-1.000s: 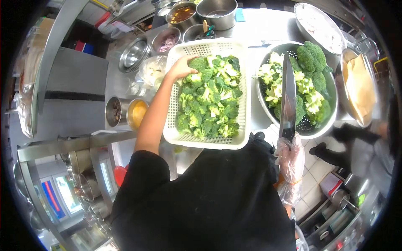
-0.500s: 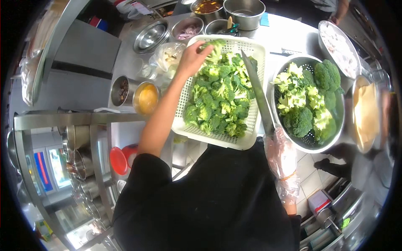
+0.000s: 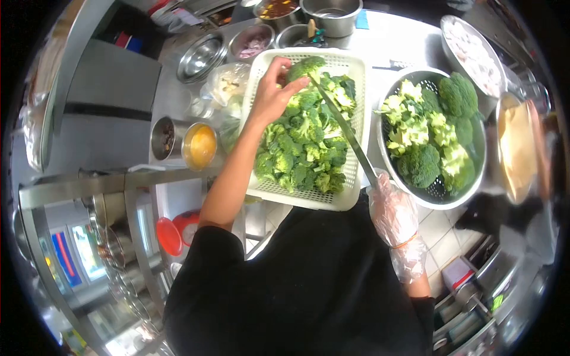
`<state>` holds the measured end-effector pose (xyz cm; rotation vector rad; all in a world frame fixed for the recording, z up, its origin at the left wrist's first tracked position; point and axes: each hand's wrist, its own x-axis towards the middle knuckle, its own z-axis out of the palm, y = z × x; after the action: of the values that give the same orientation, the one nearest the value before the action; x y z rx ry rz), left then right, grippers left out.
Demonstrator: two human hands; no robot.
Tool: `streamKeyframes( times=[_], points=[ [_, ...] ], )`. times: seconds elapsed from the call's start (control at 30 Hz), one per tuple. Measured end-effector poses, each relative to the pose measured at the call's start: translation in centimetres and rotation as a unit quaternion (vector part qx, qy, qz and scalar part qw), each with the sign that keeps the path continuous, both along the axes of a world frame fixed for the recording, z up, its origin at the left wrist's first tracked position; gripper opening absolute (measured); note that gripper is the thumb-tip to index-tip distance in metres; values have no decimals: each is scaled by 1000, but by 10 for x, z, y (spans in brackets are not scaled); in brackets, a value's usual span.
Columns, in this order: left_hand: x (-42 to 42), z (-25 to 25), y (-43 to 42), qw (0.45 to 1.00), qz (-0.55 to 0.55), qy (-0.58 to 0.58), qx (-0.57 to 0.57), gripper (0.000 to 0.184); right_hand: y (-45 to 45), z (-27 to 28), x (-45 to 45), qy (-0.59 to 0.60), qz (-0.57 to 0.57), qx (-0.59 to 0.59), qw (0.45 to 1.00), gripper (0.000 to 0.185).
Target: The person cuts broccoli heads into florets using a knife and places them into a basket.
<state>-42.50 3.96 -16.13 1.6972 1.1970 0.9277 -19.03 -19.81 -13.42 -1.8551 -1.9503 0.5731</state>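
Note:
My left hand [image 3: 278, 92], bare, is closed around a broccoli head [image 3: 306, 67] over the far end of a white perforated basket [image 3: 252, 107]. Many cut broccoli florets [image 3: 303, 148] fill the basket below it. In a clear plastic glove with an orange band, my right hand [image 3: 392, 204] grips a long knife [image 3: 347, 130] by its handle, which the fingers hide. The blade slants over the basket, and its tip meets the broccoli near my left fingers. To the right, a metal colander [image 3: 383, 139] holds larger broccoli heads [image 3: 418, 166], several with stems facing up.
Left of the basket are a plastic bag [image 3: 228, 83], a container of yellow liquid [image 3: 200, 146] and stacked metal bowls [image 3: 202, 56]. Metal pots [image 3: 332, 18] stand behind. At right are a bowl of pale pieces [image 3: 475, 56] and a long tray [image 3: 513, 154].
The knife tip has swung left and now reaches the broccoli in my left hand. That broccoli head has turned, its dark green crown now facing up. The view has shifted slightly.

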Motion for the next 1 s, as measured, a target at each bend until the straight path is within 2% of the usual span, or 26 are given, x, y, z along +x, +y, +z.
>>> streamKeyframes(
  times=[0.07, 0.2, 0.27, 0.37, 0.43, 0.57, 0.87, 0.93, 1.0],
  points=[
    [5, 0, -1, 995, -43, -26, 80, 46, -1, -1, 2, -16, -9, -4, 1000, 32],
    [13, 10, -5, 995, -72, 10, 67, 45, -4, -3, 5, -40, -7, -43, 998, 39],
    [16, 13, -6, 993, -87, 39, 63, 44, -6, -1, 5, -23, -11, -47, 999, 25],
    [25, 12, -10, 993, -94, 39, 58, 48, -9, -2, 4, -12, -6, -52, 999, 29],
    [30, 13, -15, 954, -61, 194, 222, 50, -8, -5, -2, -29, -16, -94, 995, 32],
    [35, 3, -16, 950, -43, 206, 229, 50, 9, -12, -13, -27, -29, -178, 983, 39],
    [4, 6, -10, 922, 41, 294, 251, 48, 52, -9, -39, -32, 10, -126, 991, 34],
    [-9, 5, -5, 931, 36, 268, 246, 46, 54, -11, -39, -38, 20, -127, 991, 34],
    [-20, 7, -1, 939, 38, 242, 243, 44, 55, -18, -27, -32, 75, -67, 994, 34]
  ],
)
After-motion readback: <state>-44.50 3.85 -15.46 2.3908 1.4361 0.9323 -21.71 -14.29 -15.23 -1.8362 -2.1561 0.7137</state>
